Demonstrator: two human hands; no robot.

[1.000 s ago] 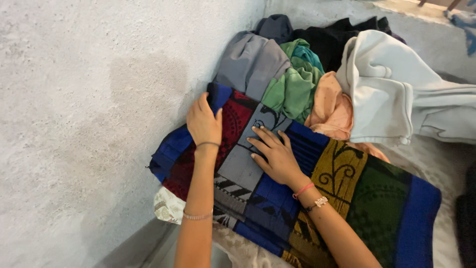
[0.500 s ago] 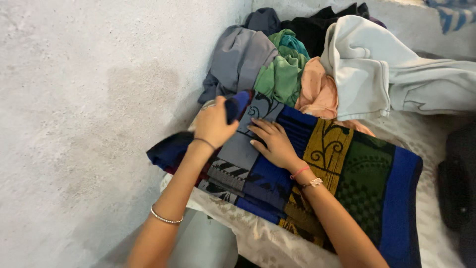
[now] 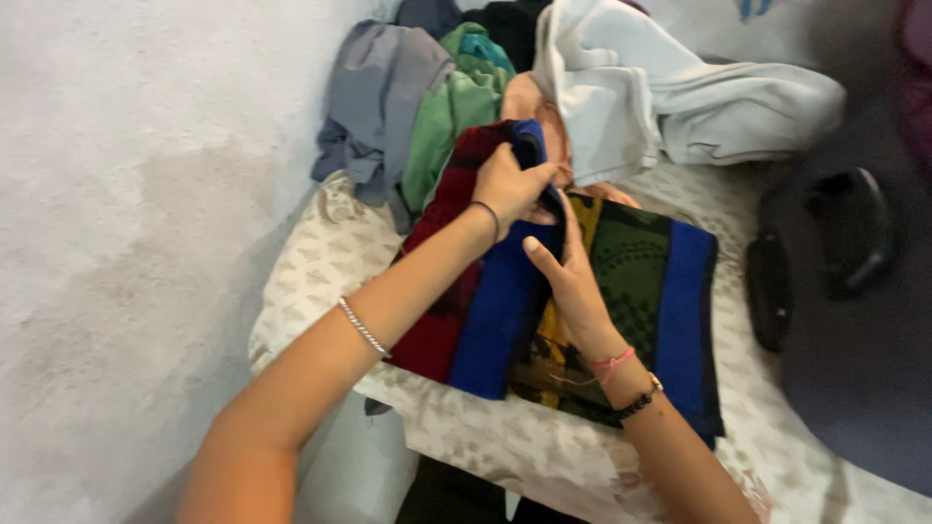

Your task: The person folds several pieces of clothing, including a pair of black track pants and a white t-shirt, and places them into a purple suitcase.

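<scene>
Partly hidden, the multicoloured patterned woven blanket (image 3: 631, 291) with blue, red, green and mustard panels lies on a cream floral-printed bed sheet (image 3: 320, 262), and the arms cover much of its middle. The left hand (image 3: 510, 184) is clenched on a raised blue-and-red fold of this blanket, lifted above the rest of it. The right hand (image 3: 573, 281) lies against the blanket just below that fold with its fingers (image 3: 544, 257) stretched out, not gripping; the palm side cannot be seen. Beyond the blanket, a heap of clothes sits against the wall: a grey garment (image 3: 379, 97), a green crumpled cloth (image 3: 451, 116), a pale white sweatshirt (image 3: 660, 97) and a peach cloth (image 3: 524, 97) that is mostly covered. Dark pieces at the top of the heap are cut off by the frame edge. To the right of the blanket, a dark blurred object (image 3: 835, 233) is hard to identify. Left of the blanket, a rough grey plastered wall (image 3: 126, 194) fills the view.
</scene>
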